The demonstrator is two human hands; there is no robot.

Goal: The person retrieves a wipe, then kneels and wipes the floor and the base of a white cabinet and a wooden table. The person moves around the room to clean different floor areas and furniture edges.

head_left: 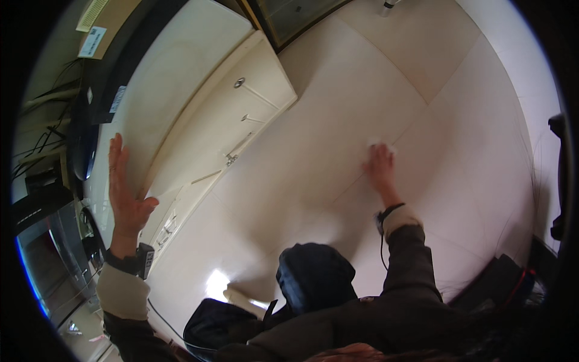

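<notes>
My left hand is open, fingers stretched out, at the white cabinet top on the left. Nothing shows in it; whether it touches the top I cannot tell. My right hand reaches forward over the pale tiled floor, blurred, with its fingers curled. A small whitish bit shows at its fingertips, too smeared to name. Dark devices sit at both wrists, the left one boxy, the right one with a cable.
Left of me, the low cabinet has drawers with metal knobs. A dark screen, cables and boxes crowd the far left. A glass-fronted piece stands at the back. Dark bags or boxes lie at lower right, beside the white wall.
</notes>
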